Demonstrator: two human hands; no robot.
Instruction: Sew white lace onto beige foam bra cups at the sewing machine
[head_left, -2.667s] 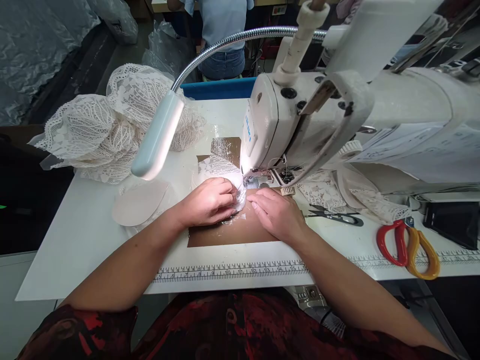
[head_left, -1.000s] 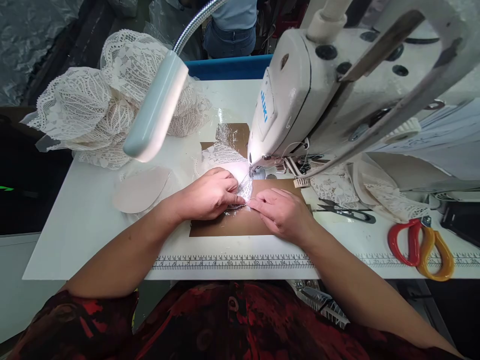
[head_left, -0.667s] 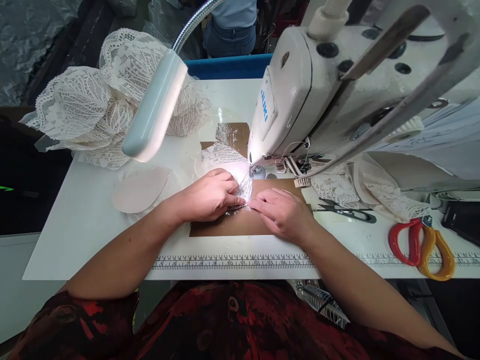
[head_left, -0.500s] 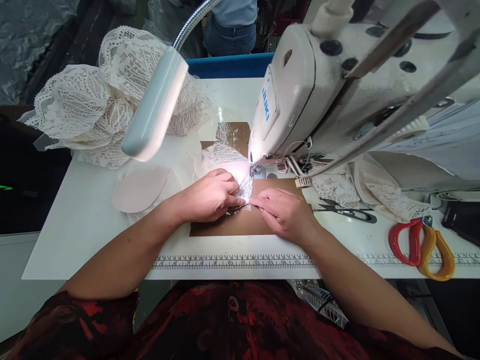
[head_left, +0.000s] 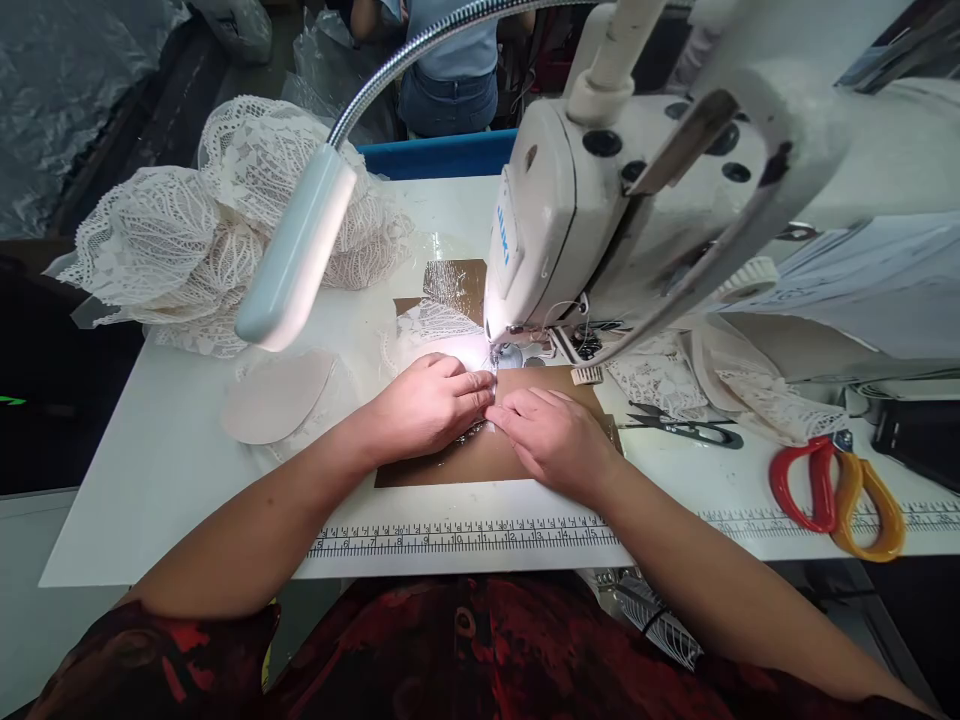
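My left hand (head_left: 424, 405) lies curled over a small white lace piece (head_left: 431, 325) just in front of the needle of the white sewing machine (head_left: 570, 215), fingers pressed down on the lace. Beside it, my right hand (head_left: 555, 435) rests on the brown taped patch (head_left: 450, 470) with its fingertips pinching the lace edge against the left hand's fingers. Most of the lace under the hands is hidden. The gooseneck lamp (head_left: 292, 250) lights the spot.
A heap of white lace (head_left: 202, 240) fills the table's back left, with a beige cup pad (head_left: 277, 395) before it. Black thread snips (head_left: 686, 430) and red-and-orange scissors (head_left: 832, 485) lie to the right. A printed ruler (head_left: 465, 538) runs along the front edge. Another person stands behind the table (head_left: 450, 60).
Both hands have slid forward to the needle with the lace, closing together. The camera view has shifted slightly down and back.
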